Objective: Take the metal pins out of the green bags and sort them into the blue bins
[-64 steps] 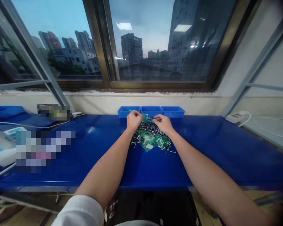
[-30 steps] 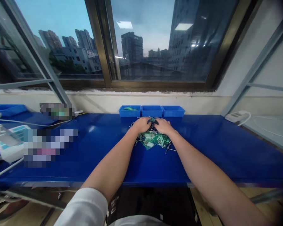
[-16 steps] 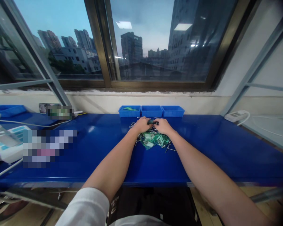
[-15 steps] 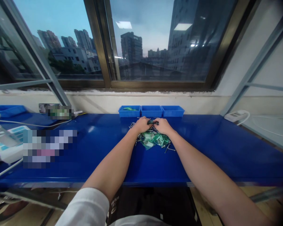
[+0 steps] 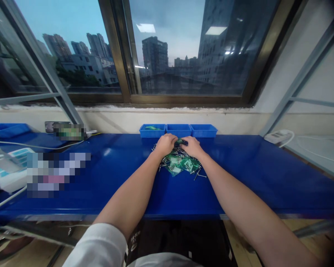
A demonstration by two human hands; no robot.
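The small dark part (image 5: 181,141) is pinched between my fingers over the pile (image 5: 180,163), three blue bins (image 5: 178,130) just beyond, the leftmost holding a green piece (image 5: 151,128).

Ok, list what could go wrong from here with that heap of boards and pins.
1. Loose metal pins already lie apart from the pile on the smooth blue table; more could roll off.
2. Both hands, left hand and right hand, press among pin ends, which might prick fingers.
3. The small part pinched between them could drop back into the pile.
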